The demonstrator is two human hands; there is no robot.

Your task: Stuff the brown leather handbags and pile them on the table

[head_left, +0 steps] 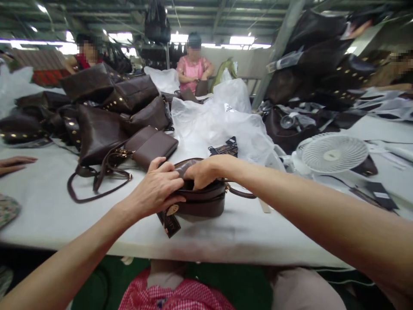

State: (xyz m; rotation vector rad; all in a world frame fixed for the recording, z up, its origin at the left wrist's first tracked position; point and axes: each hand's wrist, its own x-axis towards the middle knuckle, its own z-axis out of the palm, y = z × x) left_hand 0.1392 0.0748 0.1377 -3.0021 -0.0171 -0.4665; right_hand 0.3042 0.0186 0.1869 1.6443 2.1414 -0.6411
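A small dark brown leather handbag (206,202) lies on the white table (51,215) just in front of me. My left hand (156,187) grips its left end, fingers curled over the top edge, thumb along the side. My right hand (203,172) reaches in from the right and its fingers are tucked into the bag's open top, pinching the lining or flap. A dark tag (169,220) with a round gold label hangs from the bag under my left hand. The bag's strap (241,193) loops out to the right.
A heap of brown studded bags (106,112) lies at the left, with loose straps. White plastic bags (219,120) sit behind. A white fan (332,155) lies at the right. Another person's hand (16,163) rests at the left edge. Two people work at the far side.
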